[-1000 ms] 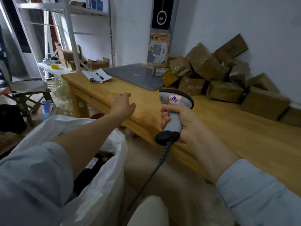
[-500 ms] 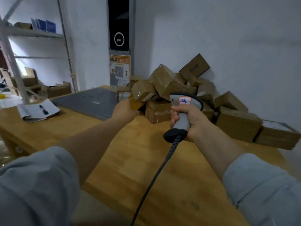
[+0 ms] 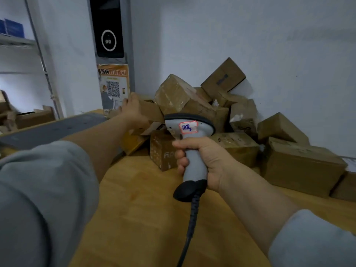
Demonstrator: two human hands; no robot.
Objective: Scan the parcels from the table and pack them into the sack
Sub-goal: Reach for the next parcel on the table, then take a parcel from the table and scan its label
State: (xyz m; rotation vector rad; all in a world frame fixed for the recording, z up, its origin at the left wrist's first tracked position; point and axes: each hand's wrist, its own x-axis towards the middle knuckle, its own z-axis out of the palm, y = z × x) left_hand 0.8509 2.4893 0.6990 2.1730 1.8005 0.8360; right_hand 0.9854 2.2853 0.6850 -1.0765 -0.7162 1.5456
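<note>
left hand [image 3: 133, 112]: reaches onto box [image 3: 154, 112] in pile [image 3: 194, 103]; grip unclear
right hand [image 3: 204, 160]: wrapped round scanner [image 3: 193, 158] handle
scanner: upright, cable hanging
pile: on table [image 3: 144, 212], against wall

Back wall [image 3: 269, 35]: white paint, plain, faintly scuffed.
Left wall [image 3: 73, 54]: white too; the 2 walls meet behind a grey post [image 3: 131, 54].
Panel [image 3: 108, 27]: black, upright on the post, 1 white ring on its face.
Poster [image 3: 113, 81]: orange heading, QR code, worn edges, just below the panel.
Table [image 3: 144, 218]: yellow-brown wooden top reaching the back wall.
Mat [image 3: 57, 128]: dark grey slab flat on the table's far left.
Shelving [image 3: 41, 54]: grey metal rack at left, blue boxes [image 3: 13, 27] on its upper shelf.
Light: dim, cool, brighter behind the rack.
</note>
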